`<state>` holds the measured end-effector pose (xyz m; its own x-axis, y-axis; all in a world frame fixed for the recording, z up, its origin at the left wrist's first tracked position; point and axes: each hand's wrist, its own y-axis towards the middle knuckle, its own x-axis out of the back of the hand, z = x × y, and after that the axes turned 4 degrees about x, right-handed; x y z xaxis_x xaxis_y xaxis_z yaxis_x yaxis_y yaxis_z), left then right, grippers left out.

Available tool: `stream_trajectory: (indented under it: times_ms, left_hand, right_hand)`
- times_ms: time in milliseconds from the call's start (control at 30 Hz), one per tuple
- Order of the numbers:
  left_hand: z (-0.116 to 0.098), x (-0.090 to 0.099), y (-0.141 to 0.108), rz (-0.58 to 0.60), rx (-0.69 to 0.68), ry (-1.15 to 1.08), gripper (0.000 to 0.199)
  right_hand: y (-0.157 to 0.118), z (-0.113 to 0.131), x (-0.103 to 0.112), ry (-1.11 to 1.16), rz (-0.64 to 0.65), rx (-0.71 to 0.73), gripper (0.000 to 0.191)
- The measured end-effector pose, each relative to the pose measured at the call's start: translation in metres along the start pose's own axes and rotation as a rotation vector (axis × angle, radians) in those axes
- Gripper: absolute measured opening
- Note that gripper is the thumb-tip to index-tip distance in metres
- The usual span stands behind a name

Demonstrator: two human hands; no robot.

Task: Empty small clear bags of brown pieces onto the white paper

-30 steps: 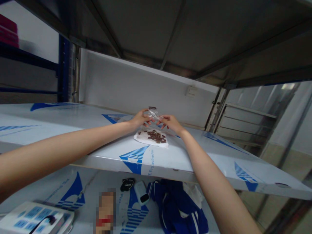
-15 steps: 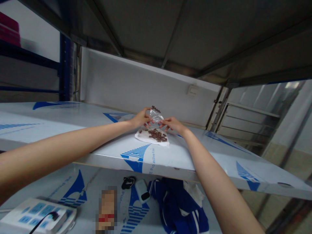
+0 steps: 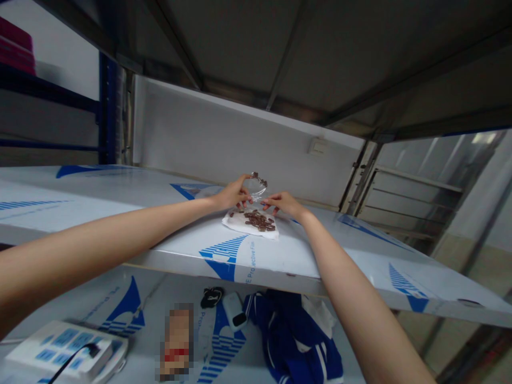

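Clear plastic bag (image 3: pixel 258 187), edges indistinct, pinched in left hand (image 3: pixel 233 194), whether right hand (image 3: pixel 285 203) grips it unclear

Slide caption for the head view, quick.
Left hand holds clear bag, right hand beside it; brown pieces on white sheet.

Coarse pixels hide an upright tan-and-red object (image 3: pixel 178 337), the left edge cuts a magenta stack (image 3: pixel 16 47), and dark-brown pieces (image 3: pixel 263 183) in a clear plastic bag (image 3: pixel 257 189) are too small to count

Lwr shelf (image 3: pixel 154 288): pwr strip (image 3: pixel 52 346) (blk plug (image 3: pixel 93 350) in), blu garment (image 3: pixel 276 328) | rear wall (image 3: pixel 224 128): sw (image 3: pixel 318 146)
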<state>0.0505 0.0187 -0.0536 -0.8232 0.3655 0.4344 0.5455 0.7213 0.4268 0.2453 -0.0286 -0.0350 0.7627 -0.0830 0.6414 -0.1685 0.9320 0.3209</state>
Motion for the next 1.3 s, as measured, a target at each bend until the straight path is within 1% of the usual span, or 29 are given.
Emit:
stream_trajectory:
  times_ms: [267,467,567,700,767,833,1000,1067,1133,1167,1233,1300]
  left_hand:
    - [-0.0032,0.0007,-0.0043,0.027,-0.029,0.057,0.072]
    - [-0.0004,0.0015,-0.0021,0.045,-0.032,0.108,0.076]
    - [-0.0009,0.0016,-0.0016,0.057,-0.024,0.145,0.079]
    - [0.0003,0.0016,-0.0001,0.06,-0.011,0.195,0.081]
    - [0.002,0.0017,0.0008,0.064,-0.014,0.228,0.082]
    - [0.0036,0.0017,0.0013,0.067,-0.011,0.246,0.084]
    - [0.0038,0.0017,0.0011,0.079,0.0,0.229,0.082]
    - [0.002,0.002,0.001,0.065,0.008,0.198,0.082]
    - [-0.0004,0.003,0.0011,0.038,0.015,0.158,0.078]
    - [-0.0015,0.0037,0.0013,0.029,0.017,0.143,0.072]
    - [-0.0034,0.0054,0.0019,0.041,0.019,0.135,0.052]
    - [-0.0043,0.007,0.0026,0.078,0.02,0.154,0.033]
  right_hand:
    - [0.0,-0.0012,0.0013,-0.065,-0.001,-0.006,0.018]
    - [0.0036,-0.0047,-0.0001,-0.056,-0.004,0.001,0.014]
    - [0.0043,-0.0038,-0.0021,-0.048,-0.032,-0.002,0.026]
    - [0.0015,-0.0005,-0.003,-0.082,-0.066,0.044,0.047]
    - [0.0009,-0.001,-0.0027,-0.096,-0.081,0.06,0.052]
    - [0.0019,-0.0033,-0.0023,-0.096,-0.077,0.073,0.049]
    - [0.0055,-0.0066,-0.0011,-0.122,-0.016,0.072,0.021]
    - [0.0052,-0.0044,-0.0005,-0.145,-0.001,0.063,0.015]
    - [0.0042,-0.0014,0.0,-0.157,0.008,0.072,0.016]
    - [0.0037,-0.0001,0.0002,-0.16,0.011,0.077,0.017]
    - [0.003,0.0017,0.0004,-0.164,0.016,0.083,0.017]
    - [0.0027,0.0021,0.0006,-0.169,0.022,0.085,0.017]
